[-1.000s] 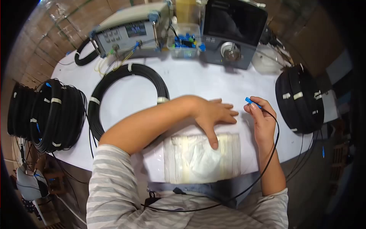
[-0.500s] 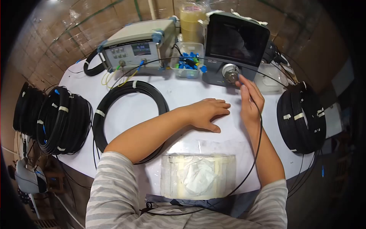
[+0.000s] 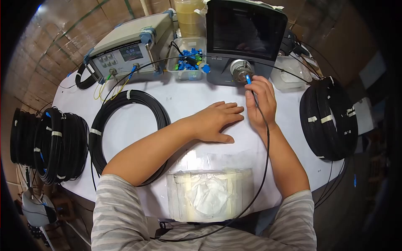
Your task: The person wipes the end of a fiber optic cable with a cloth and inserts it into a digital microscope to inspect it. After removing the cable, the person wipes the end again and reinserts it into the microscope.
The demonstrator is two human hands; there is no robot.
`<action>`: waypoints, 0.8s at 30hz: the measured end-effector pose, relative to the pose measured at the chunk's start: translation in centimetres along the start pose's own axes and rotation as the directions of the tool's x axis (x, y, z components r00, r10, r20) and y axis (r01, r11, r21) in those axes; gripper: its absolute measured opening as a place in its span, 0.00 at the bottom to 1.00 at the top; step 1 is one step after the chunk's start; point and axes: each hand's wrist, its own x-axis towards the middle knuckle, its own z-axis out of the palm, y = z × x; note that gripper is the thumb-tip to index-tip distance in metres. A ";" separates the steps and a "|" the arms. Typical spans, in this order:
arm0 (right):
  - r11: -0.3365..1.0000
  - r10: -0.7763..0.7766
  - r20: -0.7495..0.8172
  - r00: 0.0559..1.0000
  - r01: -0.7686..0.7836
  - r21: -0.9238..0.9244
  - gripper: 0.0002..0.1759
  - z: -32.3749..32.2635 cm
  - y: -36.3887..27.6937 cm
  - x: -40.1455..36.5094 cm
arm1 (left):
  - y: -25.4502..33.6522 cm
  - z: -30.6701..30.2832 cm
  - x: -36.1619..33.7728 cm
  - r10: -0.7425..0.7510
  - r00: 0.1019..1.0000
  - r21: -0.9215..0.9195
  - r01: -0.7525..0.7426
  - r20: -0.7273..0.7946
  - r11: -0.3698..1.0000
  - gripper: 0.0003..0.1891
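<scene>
My right hand (image 3: 264,102) pinches a blue fibre-optic connector (image 3: 248,79) on the end of a black cable (image 3: 267,154). The connector's tip is right at the round metal port (image 3: 241,70) on the front of a dark inspection scope (image 3: 247,31), whose screen is black. From my fingers the cable loops down across my lap. Flat on the white tabletop lies my left hand (image 3: 215,122), palm down with fingers stretched out, holding nothing. Beside my left forearm, which crosses part of it, rests a coil of black cable (image 3: 98,144).
A light-coloured tester (image 3: 121,54) with yellow leads stands back left. Next to it, a clear bin (image 3: 186,74) holds blue and green connectors. More cable coils (image 3: 75,146) sit at left, others (image 3: 320,121) at right. A taped, padded block (image 3: 209,196) lies at the near edge.
The view has shifted, with the bench items appearing further left. My right fingers sit slightly lower against the port, and the blue connector now shows. My left hand stays flat.
</scene>
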 end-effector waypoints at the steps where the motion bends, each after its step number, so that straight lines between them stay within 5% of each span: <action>1: 1.000 -0.006 0.004 1.000 0.006 -0.010 0.09 0.0 0.0 0.1 | 0.0 -0.1 0.1 0.004 1.000 0.003 -0.004 -0.001 1.000 0.44; 24: 0.989 0.013 0.007 1.000 -0.012 -0.146 0.14 0.5 -0.6 1.3 | -0.4 0.7 0.2 0.020 1.000 0.044 -0.020 -0.013 0.999 0.42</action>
